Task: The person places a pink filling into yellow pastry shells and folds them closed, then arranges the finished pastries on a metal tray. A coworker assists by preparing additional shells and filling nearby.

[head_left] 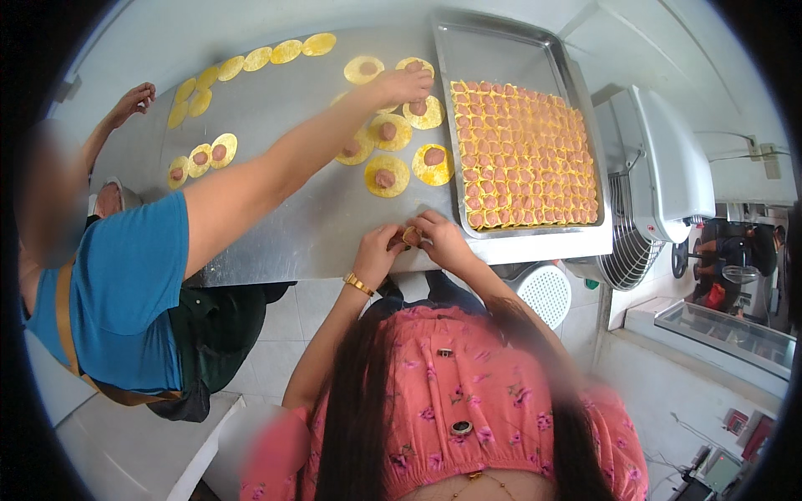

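Close to the table's front edge, a small meat-filled dumpling (pixel 411 237) is pinched between my two hands. My left hand (pixel 380 250), with a gold watch at the wrist, closes on its left side. The fingers of my right hand (pixel 444 242) press on it from the right. Just beyond lie several round yellow wrappers with lumps of meat filling on them, the nearest being a wrapper (pixel 373 185). To the right, a big metal tray (pixel 501 52) carries many rows of open-topped dumplings (pixel 526 159). A co-worker's hand (pixel 408 88) touches the far wrappers.
On the left a co-worker in a blue shirt (pixel 125 284) stretches an arm across the metal table (pixel 276 221). More wrappers (pixel 259 58) lie along the far left. A bowl of meat (pixel 111 199) sits beside the co-worker. A large white mixer (pixel 656 159) stands right of the tray.
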A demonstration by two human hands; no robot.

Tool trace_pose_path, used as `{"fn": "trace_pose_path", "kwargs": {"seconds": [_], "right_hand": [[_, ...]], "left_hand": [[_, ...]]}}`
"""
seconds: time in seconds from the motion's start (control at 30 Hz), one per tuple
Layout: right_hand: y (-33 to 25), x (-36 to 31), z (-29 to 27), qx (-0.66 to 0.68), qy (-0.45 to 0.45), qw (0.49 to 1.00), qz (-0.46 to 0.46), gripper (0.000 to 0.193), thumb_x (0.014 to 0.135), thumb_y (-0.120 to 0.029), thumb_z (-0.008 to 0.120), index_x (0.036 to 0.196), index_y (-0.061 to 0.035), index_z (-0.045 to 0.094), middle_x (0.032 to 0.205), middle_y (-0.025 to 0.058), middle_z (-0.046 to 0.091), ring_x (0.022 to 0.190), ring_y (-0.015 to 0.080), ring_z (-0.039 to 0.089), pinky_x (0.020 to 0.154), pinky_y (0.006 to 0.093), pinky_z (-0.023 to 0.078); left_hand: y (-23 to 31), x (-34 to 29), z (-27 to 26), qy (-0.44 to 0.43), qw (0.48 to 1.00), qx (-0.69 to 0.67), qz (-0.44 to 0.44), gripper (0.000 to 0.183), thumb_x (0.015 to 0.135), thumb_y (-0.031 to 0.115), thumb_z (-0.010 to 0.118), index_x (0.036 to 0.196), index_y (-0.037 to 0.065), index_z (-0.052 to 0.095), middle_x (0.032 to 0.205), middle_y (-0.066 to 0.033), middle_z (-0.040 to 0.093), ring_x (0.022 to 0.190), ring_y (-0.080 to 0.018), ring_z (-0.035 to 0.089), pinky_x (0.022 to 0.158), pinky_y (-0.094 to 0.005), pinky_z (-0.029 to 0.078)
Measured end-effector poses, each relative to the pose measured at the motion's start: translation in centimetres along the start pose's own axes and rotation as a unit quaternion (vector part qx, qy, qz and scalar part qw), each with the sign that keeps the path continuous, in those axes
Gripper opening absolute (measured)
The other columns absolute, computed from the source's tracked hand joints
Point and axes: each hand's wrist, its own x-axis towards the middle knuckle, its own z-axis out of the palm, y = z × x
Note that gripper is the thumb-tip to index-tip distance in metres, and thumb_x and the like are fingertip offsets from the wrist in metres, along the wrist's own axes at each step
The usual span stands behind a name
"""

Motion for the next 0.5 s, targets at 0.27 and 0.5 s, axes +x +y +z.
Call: {"fn": "trace_pose_path", "kwargs": {"seconds": [0.27, 0.5], "right_hand": [[-0.3, -1.0, 1.4, -0.148, -0.052, 0.983, -0.097, 0.038, 0.072, -0.003, 0.060, 0.109, -0.0079, 0.058, 0.110, 0.0107, 0.051, 0.105, 0.0339, 0.051, 0.085, 0.0387, 0.047], [3.2, 1.6, -7.4, 0.052, 0.057, 0.994, -0.078, 0.027, 0.069, -0.003, 0.065, 0.096, -0.0048, 0.064, 0.094, 0.0124, 0.059, 0.090, 0.0322, 0.058, 0.078, 0.0397, 0.048]], "left_hand": [[-1.0, -2.0, -1.7, 0.057, 0.996, 0.006, -0.069, 0.021, 0.077, 0.003, 0.067, 0.098, 0.002, 0.061, 0.090, -0.0127, 0.066, 0.082, -0.0258, 0.066, 0.073, -0.0332, 0.052], [-2.0, -3.2, -2.5, 0.079, 0.989, -0.017, -0.121, 0.018, 0.078, 0.002, 0.065, 0.096, 0.001, 0.062, 0.087, -0.0099, 0.066, 0.077, -0.0194, 0.065, 0.069, -0.0305, 0.052]]}}
